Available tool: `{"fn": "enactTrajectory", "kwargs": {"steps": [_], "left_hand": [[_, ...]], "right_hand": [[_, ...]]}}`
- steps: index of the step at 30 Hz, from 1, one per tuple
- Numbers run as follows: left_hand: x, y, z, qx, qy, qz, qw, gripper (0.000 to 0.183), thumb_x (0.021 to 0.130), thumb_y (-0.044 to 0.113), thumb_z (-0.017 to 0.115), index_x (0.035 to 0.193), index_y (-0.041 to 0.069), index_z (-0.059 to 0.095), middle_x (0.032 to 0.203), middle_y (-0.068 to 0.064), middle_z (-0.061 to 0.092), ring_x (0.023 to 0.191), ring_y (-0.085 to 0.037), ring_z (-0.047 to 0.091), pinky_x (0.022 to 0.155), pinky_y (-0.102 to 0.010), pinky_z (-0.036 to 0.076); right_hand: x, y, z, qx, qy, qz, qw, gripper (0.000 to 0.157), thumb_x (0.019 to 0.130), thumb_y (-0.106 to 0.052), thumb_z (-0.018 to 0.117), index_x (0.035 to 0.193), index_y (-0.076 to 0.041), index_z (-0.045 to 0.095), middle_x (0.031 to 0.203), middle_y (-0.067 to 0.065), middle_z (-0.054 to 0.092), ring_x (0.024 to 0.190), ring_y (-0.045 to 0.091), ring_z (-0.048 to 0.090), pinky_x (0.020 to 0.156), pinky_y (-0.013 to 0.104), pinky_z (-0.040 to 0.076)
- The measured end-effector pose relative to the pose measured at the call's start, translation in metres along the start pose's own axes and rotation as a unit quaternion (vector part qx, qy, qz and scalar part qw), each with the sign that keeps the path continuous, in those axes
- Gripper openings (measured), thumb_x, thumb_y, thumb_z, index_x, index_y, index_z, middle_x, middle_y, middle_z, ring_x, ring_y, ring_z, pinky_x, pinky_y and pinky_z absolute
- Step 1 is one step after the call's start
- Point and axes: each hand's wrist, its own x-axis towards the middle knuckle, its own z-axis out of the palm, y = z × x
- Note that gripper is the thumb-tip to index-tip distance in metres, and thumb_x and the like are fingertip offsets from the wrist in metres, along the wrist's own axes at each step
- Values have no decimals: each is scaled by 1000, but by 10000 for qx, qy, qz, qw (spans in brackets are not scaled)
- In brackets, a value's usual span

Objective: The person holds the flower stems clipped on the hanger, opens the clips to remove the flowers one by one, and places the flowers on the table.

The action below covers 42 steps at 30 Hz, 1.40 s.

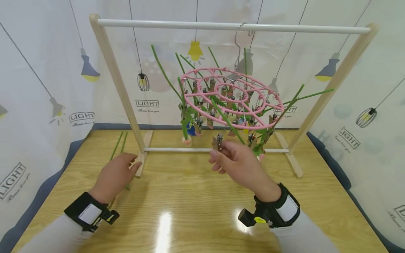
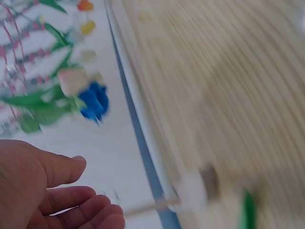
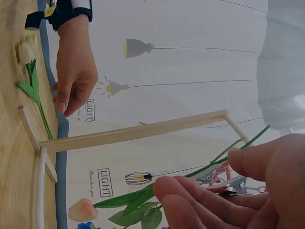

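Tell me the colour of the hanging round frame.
The round frame is pink; it shows best in the head view.

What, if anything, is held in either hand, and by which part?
The left hand holds nothing. A clip shows at the right hand; whether it is pinched, and where, cannot be told.

The wood-grained table (image 1: 190,189) bears a standing rack (image 1: 177,24) on wooden feet (image 1: 293,163). Left of it lie green stems (image 1: 117,144), a white bloom (image 3: 26,52) at one end.
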Motion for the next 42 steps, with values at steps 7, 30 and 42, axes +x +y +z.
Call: {"fn": "enactTrajectory", "kwargs": {"steps": [7,30,42], "left_hand": [[8,74,12,-878,-117,769,9931,33,92,36,57,112,11,64,97,-4,66,82,-11,59,67,-36,55],[59,247,62,-5404,-507,1132,8322,47,85,28,68,128,16,52,129,-4,55,117,-13,49,105,-41,39],[57,256,69,-6045,27,1055,7896,12,90,16,62,92,6,57,108,-12,67,95,-15,61,75,-24,52]], "right_hand": [[-16,-4,-16,-988,-257,365,9941,43,91,-49,51,126,-23,54,90,-4,70,69,10,63,60,36,56],[-47,16,-72,-729,1330,-429,9875,27,96,-24,51,118,-11,60,88,6,67,73,16,63,61,26,57],[-36,20,-74,-793,1318,-304,9876,25,96,-29,51,115,-15,61,87,8,67,72,16,64,61,28,57]]}}
